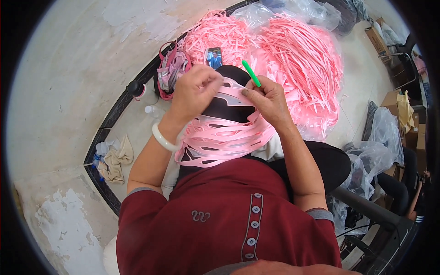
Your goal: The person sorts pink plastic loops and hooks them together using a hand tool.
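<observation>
In right hand (269, 97): pinching pink strip (233, 93) under thumb, against fingers; also carrying green tool (251, 73), angled up and left, away from body. At left hand (197, 89): curled, with fingers drawn together at opposite end of strip; cannot tell whether pinching or only touching, owing to blur. Locate strip between the 2 hands, above black trousers (325, 167), just beyond stack (224, 140) of slotted pink strips laid across lap. Beyond hands, note 2 pink heaps: left heap (215, 32), loose and tangled; right heap (302, 68), larger, in clear plastic. At near edge of left heap, find phone (214, 58) with lit screen. Farther left: pink bag (172, 75), black-capped bottle (136, 89), beige cloth (120, 158). On left wrist: white bracelet (164, 137).
</observation>
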The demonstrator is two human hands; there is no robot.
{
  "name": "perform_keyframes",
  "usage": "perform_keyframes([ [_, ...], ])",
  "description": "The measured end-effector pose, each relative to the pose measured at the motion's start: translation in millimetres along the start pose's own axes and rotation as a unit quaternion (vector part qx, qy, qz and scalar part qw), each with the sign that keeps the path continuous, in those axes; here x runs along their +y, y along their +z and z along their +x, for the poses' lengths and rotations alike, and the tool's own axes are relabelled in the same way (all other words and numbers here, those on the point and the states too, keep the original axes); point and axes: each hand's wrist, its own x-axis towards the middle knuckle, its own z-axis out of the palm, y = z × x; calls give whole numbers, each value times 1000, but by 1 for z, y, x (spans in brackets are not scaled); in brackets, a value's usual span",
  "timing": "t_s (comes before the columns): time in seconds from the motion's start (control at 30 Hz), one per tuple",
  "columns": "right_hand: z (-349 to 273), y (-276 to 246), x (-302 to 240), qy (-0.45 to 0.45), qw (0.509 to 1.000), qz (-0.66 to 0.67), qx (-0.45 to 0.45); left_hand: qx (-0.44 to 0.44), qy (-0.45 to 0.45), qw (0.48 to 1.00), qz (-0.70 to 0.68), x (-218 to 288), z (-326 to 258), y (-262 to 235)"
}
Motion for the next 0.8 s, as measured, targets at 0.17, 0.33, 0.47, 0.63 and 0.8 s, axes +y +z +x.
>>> perform_keyframes([
  [0.17, -1, 0, -5, -13, 1000, -11, 3, -100, -10, 994, 33, 25, -9, -9],
  [0.33, -1, 3, -6, -98, 994, -47, -23, -116, 10, 992, 55, 29, -14, -6],
  [0.47, -3, 2, -7, -73, 996, -45, -38, -165, -42, 985, 40, 32, -10, -8],
  [0.63, -8, 11, -14, -17, 1000, 21, 6, -182, -137, 974, -17, 14, -20, -9],
  [0.8, -24, 9, -12, -174, 975, -131, 33, -191, -215, 939, -187, 11, -22, -15],
])
